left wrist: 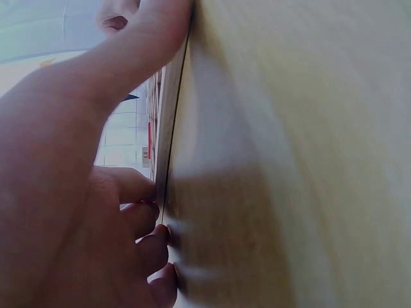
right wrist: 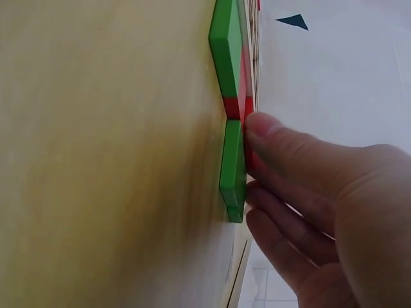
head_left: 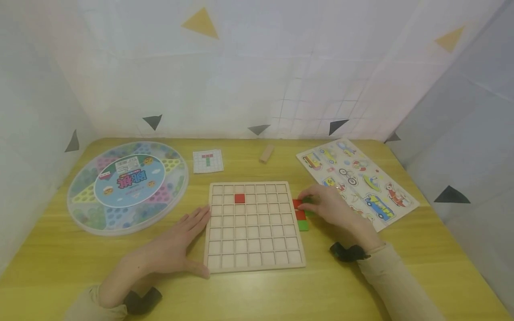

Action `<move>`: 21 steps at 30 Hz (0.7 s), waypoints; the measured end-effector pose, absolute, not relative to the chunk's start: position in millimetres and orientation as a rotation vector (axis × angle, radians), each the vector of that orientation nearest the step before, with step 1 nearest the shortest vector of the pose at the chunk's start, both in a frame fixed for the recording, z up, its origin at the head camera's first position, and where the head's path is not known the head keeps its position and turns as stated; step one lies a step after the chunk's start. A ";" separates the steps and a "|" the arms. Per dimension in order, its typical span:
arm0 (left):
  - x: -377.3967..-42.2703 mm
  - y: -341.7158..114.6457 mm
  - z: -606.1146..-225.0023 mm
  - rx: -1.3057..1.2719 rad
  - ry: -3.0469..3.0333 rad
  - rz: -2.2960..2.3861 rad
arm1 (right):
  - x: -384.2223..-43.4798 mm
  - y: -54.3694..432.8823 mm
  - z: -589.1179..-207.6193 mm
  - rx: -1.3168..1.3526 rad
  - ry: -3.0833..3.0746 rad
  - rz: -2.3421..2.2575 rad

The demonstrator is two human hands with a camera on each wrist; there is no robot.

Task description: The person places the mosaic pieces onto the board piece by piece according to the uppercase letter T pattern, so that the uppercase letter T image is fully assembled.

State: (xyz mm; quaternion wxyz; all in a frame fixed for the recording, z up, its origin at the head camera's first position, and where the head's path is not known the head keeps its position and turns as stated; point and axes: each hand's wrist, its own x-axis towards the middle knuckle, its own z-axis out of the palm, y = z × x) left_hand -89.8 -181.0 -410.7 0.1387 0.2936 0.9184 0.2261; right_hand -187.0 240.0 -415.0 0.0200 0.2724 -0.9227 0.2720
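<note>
A square wooden grid board (head_left: 254,232) lies flat in the middle of a wood-grain table (head_left: 257,296), its shallow cells bare except for one red tile (head_left: 239,198) seated in the third column from the left, second row from the top. A left hand (head_left: 172,243) is spread along the board's left side, thumb at the near corner and fingertips at the edge higher up; it grasps nothing, and seems placed there to keep the board from sliding. Just beside the opposite edge lie loose tiles (head_left: 300,216), red and green, probably kept this close so that the reach to the grid stays short. The right hand (head_left: 327,203) bends over them with thumb and fingertips drawn near each other; the right wrist view shows the thumb in front of a red piece, with green tiles (right wrist: 232,157) next to it, but whether the fingers pinch one I cannot tell. Beyond the board, a small card (head_left: 207,161) printed with a red and green T shape lies face up, perhaps to be easily seen, and a small wooden block (head_left: 267,154) lies to its right. Farther out, apparently set aside to leave working room, are a round game case (head_left: 132,189) at left and a picture puzzle (head_left: 411,203) at right, partly behind the right hand
</note>
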 end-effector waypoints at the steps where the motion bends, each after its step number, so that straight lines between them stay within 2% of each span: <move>1: -89.7 -180.9 -410.3 0.848 2.656 0.654 | -186.6 240.2 -414.1 0.840 -2.866 0.849; 21: -89.8 -180.9 -409.5 0.853 2.647 0.668 | -180.4 240.1 -399.4 0.808 -2.822 0.966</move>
